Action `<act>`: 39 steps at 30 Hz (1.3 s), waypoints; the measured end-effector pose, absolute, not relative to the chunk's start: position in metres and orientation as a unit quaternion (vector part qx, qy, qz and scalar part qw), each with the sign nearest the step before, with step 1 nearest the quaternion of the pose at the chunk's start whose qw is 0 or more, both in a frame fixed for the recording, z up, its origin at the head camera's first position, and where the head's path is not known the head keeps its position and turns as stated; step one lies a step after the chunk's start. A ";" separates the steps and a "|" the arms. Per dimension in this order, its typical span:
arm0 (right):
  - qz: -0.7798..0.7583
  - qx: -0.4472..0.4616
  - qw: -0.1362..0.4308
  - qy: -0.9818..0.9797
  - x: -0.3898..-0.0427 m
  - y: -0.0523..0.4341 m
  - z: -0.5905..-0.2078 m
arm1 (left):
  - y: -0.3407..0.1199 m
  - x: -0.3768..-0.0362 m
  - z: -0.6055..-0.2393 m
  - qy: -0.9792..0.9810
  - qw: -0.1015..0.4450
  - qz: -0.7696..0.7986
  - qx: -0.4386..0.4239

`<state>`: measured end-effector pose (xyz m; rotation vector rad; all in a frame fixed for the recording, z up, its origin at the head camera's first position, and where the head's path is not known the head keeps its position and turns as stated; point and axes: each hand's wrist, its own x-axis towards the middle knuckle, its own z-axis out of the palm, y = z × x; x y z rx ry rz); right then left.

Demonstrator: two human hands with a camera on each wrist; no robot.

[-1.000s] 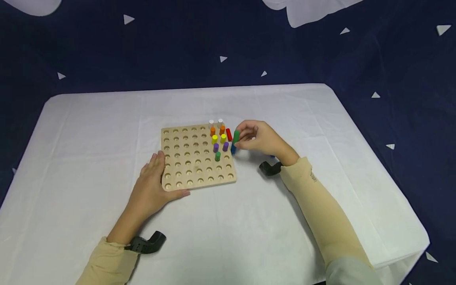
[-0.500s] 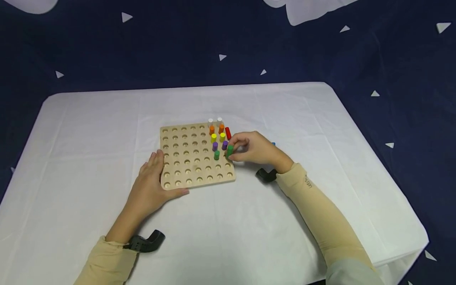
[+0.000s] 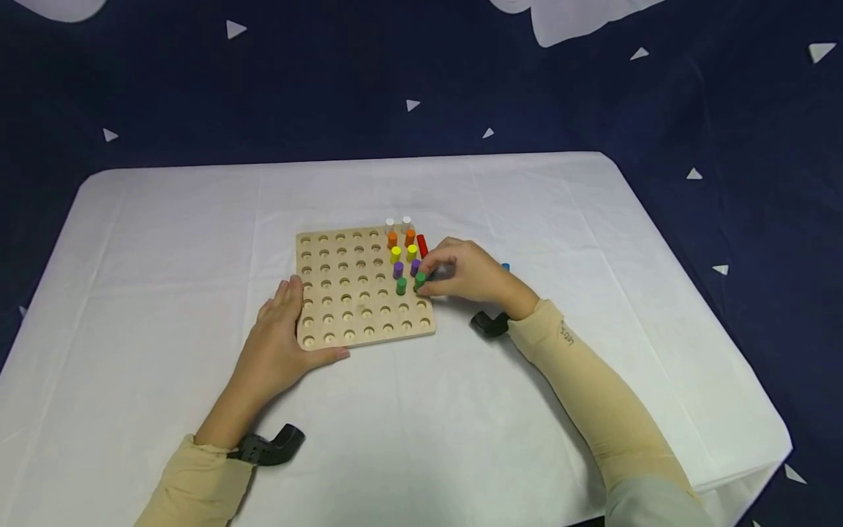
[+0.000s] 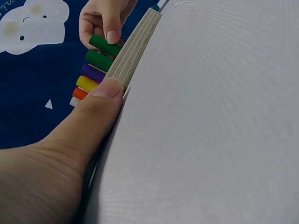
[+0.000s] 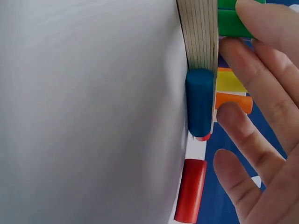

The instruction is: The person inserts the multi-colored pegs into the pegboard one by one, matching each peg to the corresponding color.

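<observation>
Looking from the near edge of the board outward, we note these points.
Left hand [image 3: 279, 344]: it rests flat against the near-left corner of the wooden peg board [image 3: 342, 311], fingers straight and together along the left edge, thumb pressed on the near edge. If this hand loosens, we judge the board may slide on the white cloth [image 3: 165, 256].
Green peg [image 3: 420, 279]: it stands in the right column of the board, beside a second green peg [image 3: 401, 286], and we cannot tell if it sits fully in its hole.
Right hand [image 3: 467, 274]: the thumb and fingertips pinch the top of the green peg. A tilted push could, we think, jam it or knock the purple pegs [image 3: 406, 268] just behind.
Loose pegs: a blue peg [image 5: 200, 100] and a red peg [image 5: 190, 190] lie against the right edge of the board; the hand might roll them away.
</observation>
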<state>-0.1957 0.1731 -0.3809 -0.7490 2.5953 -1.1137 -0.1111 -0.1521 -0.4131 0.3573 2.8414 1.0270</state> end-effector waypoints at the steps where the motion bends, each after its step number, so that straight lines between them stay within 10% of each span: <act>1: -0.378 -0.254 0.111 0.883 -0.196 0.173 -0.381 | -0.152 -0.111 -0.413 0.933 0.049 0.337 0.117; 39: -0.245 -0.145 0.132 0.950 -0.234 0.202 -0.368 | -0.151 -0.111 -0.412 0.932 0.044 0.341 0.120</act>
